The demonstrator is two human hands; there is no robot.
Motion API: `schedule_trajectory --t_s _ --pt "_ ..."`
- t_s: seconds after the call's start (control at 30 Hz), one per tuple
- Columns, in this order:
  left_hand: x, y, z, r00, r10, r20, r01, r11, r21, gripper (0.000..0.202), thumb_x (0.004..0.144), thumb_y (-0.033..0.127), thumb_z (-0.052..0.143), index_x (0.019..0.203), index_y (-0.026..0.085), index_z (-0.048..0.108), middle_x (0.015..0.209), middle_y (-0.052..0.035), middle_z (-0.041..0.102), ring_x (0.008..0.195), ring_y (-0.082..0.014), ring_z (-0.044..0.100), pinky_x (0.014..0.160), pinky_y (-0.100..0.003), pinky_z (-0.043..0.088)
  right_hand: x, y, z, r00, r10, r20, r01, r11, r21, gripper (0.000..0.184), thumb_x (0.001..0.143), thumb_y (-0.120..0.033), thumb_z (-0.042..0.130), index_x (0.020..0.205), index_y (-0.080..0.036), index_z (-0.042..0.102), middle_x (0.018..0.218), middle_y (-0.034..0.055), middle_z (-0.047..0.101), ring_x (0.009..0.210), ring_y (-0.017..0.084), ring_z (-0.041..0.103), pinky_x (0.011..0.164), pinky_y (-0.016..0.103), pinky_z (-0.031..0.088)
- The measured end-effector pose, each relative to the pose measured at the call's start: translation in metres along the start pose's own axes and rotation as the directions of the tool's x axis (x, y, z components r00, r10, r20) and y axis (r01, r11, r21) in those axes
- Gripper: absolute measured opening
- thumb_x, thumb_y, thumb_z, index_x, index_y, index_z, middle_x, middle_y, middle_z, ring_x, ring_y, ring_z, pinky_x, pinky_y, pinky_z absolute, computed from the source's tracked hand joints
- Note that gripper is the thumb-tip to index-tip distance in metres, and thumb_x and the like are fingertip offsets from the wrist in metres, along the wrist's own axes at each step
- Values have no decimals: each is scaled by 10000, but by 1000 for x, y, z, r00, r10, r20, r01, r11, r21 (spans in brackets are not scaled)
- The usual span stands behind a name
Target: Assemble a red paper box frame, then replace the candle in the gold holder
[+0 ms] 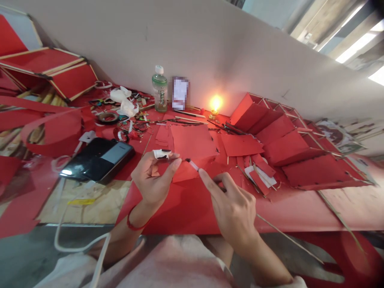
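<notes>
Left hand (151, 180) pinches small white paper scrap (161, 154) between thumb and finger. Right hand (231, 210) grips a short white strip (193, 165), just above a red paper sheet (192, 142).

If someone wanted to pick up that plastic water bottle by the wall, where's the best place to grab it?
Grip the straight middle of the plastic water bottle with the left hand, coming from the front. It stands upright with the wall right behind it, which blocks the back, and its body gives a fuller hold than the small white cap.
</notes>
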State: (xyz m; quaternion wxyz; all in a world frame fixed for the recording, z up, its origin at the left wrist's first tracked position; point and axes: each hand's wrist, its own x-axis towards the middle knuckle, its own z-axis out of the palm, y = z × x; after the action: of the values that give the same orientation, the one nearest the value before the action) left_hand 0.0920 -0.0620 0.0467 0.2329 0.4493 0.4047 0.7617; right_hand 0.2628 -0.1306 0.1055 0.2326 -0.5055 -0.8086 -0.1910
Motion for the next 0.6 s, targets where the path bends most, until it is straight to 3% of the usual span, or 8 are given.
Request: schedule_trajectory --t_s 0.3,0.47,0.6 --pt "1 0 0 999 45 -10 -45 999 13 232 750 211 861 925 236 711 813 39 750 729 -142 766 701 -249 667 -1 3 0 998 0 -67 0 1000 2 442 1022 -88 461 1345 -299 678 810 -21 643 565 58 471 535 217 345" --pt "0 0 0 999 40 -7 -40 999 9 248 750 200 864 939 238 707 826 44 758 743 -130 766 725 -237 663 -7 4 -1 982 55 -179 -31 991 130 477 966 -32 553 1322 -319 691 875 -8 657 611 44 523 601 194 392" --pt "0 1 1 1000 12 -22 -11 999 46 245 750 293 870 914 241 696 807 39 742 724 -151 761 702 -275 668 -6 0 -2 989 18 -149 16 975 221 415 983 -35 524 1250 -270 738 863 4 656 618 44 539 625 180 429"
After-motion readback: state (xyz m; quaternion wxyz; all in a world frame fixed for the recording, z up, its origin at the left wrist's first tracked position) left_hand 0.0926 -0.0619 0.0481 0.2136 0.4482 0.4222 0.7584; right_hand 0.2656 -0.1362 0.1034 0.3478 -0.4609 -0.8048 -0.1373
